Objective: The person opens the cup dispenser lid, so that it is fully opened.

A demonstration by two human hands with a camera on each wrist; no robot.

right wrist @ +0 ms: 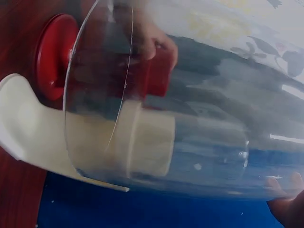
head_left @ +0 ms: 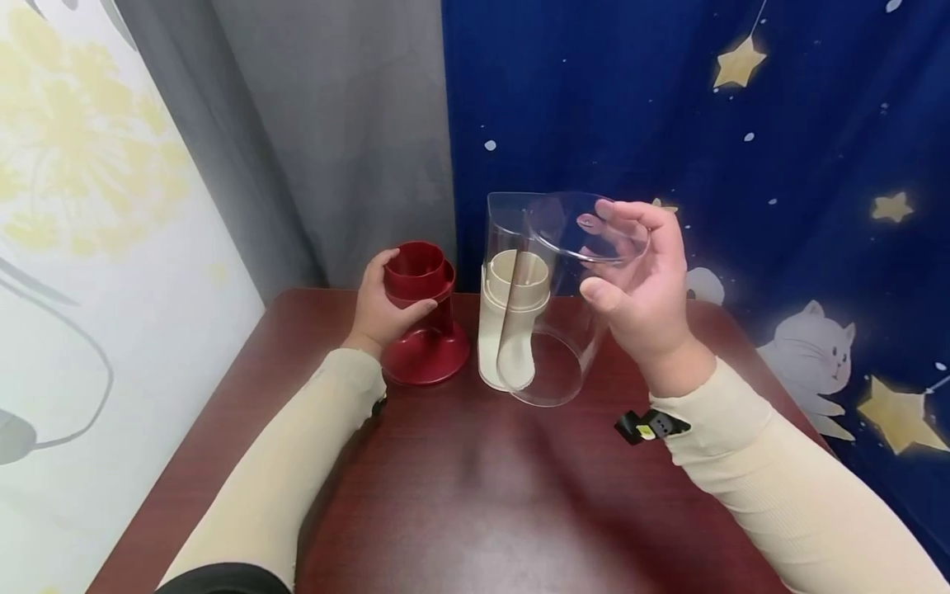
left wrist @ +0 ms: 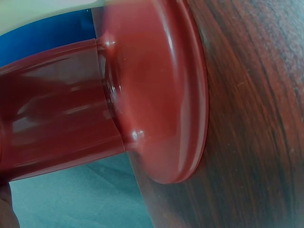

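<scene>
Toward the back of the table stands a red plastic stand (head_left: 425, 363) with a round base, an upright and a ring-shaped collar. My left hand (head_left: 377, 307) grips its collar, thumb at the front. My right hand (head_left: 647, 276) holds a clear plastic cylinder (head_left: 566, 309) near its upper rim, tilted above the tabletop. Through the cylinder shows part of a cream stand (head_left: 493, 346) with a similar collar. A clear curved panel (head_left: 508, 213) rises at that stand; how it is attached I cannot tell. In the right wrist view, the cylinder (right wrist: 209, 128) overlaps the cream collar.
Everything stands on a dark red-brown wooden table (head_left: 475, 495). Behind it hang a grey curtain (head_left: 356, 148) and a blue curtain (head_left: 594, 99) with stars and a cat. A white patterned surface (head_left: 89, 247) lies along the left side.
</scene>
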